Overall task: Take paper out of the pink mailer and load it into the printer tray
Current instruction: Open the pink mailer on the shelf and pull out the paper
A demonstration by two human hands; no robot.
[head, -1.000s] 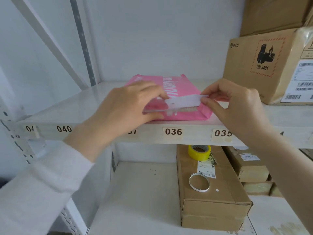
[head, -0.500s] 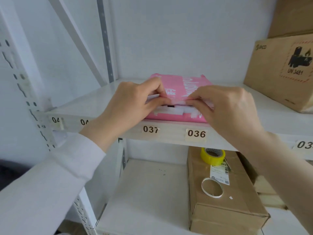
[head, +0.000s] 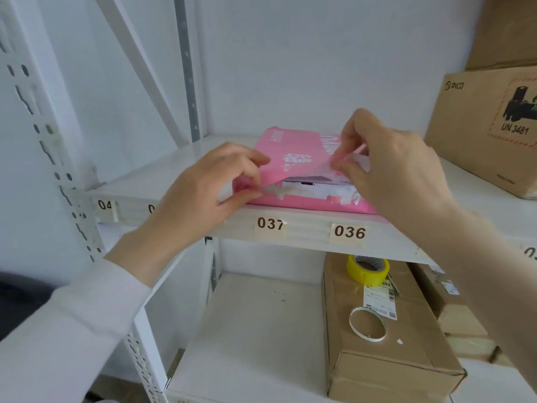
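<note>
The pink mailer (head: 293, 158) lies on the white shelf (head: 162, 181) above labels 037 and 036. The left hand (head: 203, 187) pinches its lower lip, wrist bent; the right hand (head: 392, 167) pinches the upper flap, raised, exposing white paper (head: 308, 186) inside.

White shelf (head: 180, 181) (numbered edge): pink mailer (head: 293, 149), cardboard box (head: 476, 135).

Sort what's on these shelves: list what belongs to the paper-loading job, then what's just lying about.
Belongs to the job:
pink mailer
paper inside it
left hand
right hand

Lying about:
yellow tape roll
white ring
long brown box
PICO carton
</note>
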